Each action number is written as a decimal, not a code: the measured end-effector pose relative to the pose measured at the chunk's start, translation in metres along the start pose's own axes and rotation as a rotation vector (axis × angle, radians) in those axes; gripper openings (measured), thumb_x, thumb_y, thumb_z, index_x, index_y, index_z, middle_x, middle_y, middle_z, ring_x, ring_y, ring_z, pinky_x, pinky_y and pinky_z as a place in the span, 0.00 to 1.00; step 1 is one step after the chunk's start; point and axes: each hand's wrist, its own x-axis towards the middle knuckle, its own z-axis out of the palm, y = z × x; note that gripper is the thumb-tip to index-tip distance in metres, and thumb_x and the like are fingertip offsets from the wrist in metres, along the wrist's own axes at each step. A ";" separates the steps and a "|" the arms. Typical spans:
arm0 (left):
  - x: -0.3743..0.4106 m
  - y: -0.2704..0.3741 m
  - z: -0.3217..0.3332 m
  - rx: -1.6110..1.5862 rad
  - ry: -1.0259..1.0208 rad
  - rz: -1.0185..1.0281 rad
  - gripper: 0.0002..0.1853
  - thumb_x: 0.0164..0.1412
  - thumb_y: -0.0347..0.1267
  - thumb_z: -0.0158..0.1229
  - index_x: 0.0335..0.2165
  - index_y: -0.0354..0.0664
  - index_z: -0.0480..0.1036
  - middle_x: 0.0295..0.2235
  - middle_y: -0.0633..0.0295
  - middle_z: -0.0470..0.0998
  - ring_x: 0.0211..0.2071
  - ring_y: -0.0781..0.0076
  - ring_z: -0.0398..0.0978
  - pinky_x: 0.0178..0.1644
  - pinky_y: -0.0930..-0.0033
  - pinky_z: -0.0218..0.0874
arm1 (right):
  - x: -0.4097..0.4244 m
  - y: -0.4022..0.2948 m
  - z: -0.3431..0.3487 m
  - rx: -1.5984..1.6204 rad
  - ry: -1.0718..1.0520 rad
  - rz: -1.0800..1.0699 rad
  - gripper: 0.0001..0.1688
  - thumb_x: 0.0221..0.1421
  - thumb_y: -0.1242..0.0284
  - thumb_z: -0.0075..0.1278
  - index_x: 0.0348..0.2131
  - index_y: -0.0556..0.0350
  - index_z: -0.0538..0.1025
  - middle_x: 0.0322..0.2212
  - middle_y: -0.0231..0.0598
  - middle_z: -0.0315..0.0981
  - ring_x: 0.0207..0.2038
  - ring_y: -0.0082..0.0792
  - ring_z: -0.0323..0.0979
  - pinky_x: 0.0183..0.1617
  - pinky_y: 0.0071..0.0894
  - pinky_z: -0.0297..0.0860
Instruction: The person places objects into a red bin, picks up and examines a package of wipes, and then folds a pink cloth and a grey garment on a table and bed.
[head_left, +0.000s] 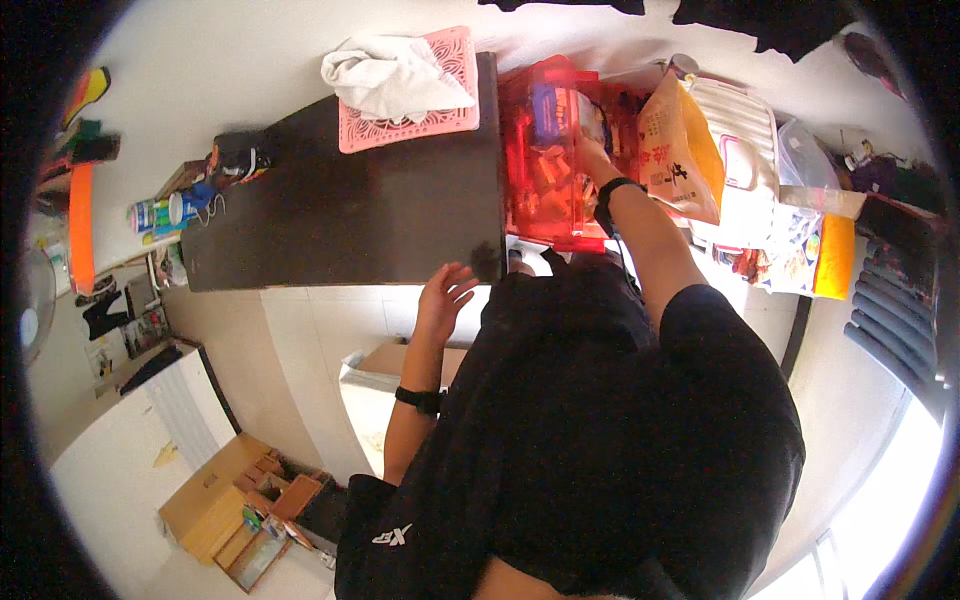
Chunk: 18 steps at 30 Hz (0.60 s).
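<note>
My right hand (592, 150) reaches into a translucent red plastic bin (581, 225), beside a blue-and-white package (553, 116). Its fingers are partly hidden, so whether it grips the package cannot be told. Several orange-red wrapped items (553, 199) lie in the bin. Near the front edge of the dark tabletop (360, 217), my left hand (445, 300) is held with its fingers apart and nothing in it. A pink openwork plastic basket (457, 67) sits at the tabletop's back edge, with a crumpled white cloth (386, 79) on it.
A brown paper bag (671, 150) stands just right of the bin, before a white ribbed case (739, 127). Cups and small items line the tabletop's left end, including a white cup (176, 208). An open cardboard box (210, 487) is at the lower left; folded dark clothes (896, 307) are far right.
</note>
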 end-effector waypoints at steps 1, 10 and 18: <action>0.006 0.004 0.007 0.011 -0.033 -0.001 0.19 0.62 0.43 0.49 0.45 0.41 0.68 0.42 0.56 0.74 0.43 0.60 0.73 0.47 0.61 0.63 | 0.006 0.009 0.006 0.026 -0.023 -0.035 0.31 0.53 0.66 0.48 0.54 0.52 0.57 0.51 0.49 0.56 0.52 0.49 0.61 0.49 0.42 0.66; 0.029 0.007 0.037 0.182 -0.155 0.061 0.20 0.62 0.42 0.49 0.45 0.41 0.68 0.43 0.55 0.73 0.42 0.58 0.74 0.44 0.61 0.65 | -0.103 -0.075 -0.152 1.575 -0.225 0.374 0.30 0.54 0.50 0.50 0.47 0.52 0.69 0.39 0.35 0.72 0.44 0.37 0.68 0.45 0.42 0.66; 0.050 -0.015 0.067 0.246 -0.226 -0.021 0.20 0.61 0.43 0.50 0.45 0.42 0.67 0.41 0.58 0.75 0.40 0.64 0.74 0.41 0.65 0.64 | -0.100 -0.070 -0.058 0.881 0.213 0.059 0.23 0.48 0.75 0.55 0.45 0.58 0.68 0.36 0.39 0.72 0.33 0.29 0.72 0.34 0.32 0.71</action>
